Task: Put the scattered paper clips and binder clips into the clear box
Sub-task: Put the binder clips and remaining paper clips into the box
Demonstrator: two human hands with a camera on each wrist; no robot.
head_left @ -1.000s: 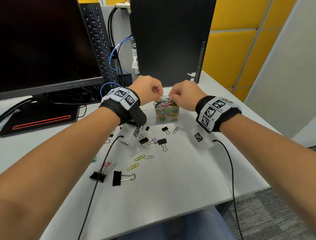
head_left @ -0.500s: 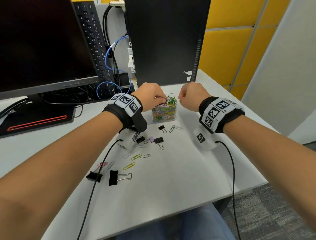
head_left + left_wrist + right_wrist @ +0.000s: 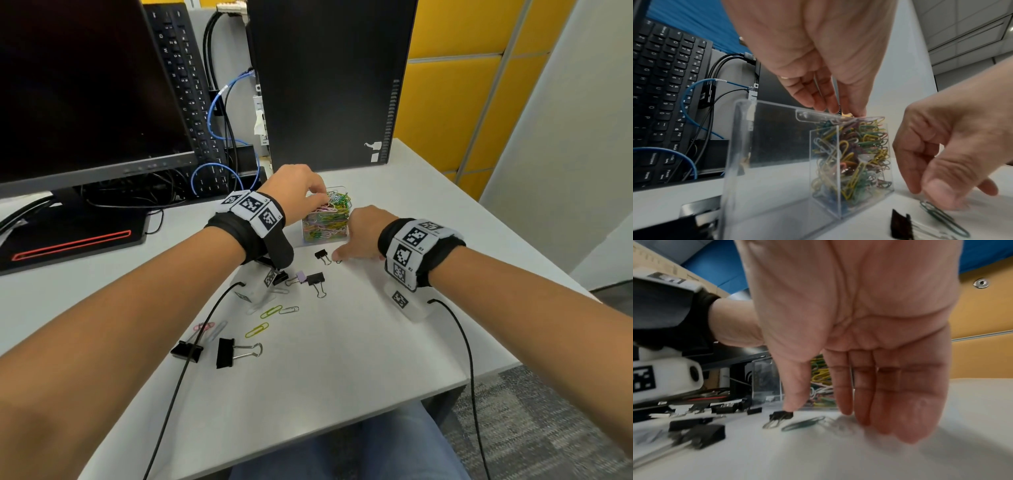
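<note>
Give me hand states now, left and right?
Left hand: open, fingertips on the clips at the top of the box, gripping nothing.
Right hand: open, empty, above a green clip.

We are at an office desk: a dark monitor (image 3: 78, 92), a black keyboard (image 3: 185, 85) propped upright behind it, a black computer tower (image 3: 329, 82) with network cables (image 3: 222, 113), yellow partition panels (image 3: 455, 85), and grey carpet (image 3: 534, 421) below the white desk (image 3: 342, 359).

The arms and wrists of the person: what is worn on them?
Both forearms are bare, without sleeves. Each wrist carries a black band with white square-patterned marker tiles and a white camera pod beneath, from which a thin black cable trails. The left hand wears a ring.
</note>
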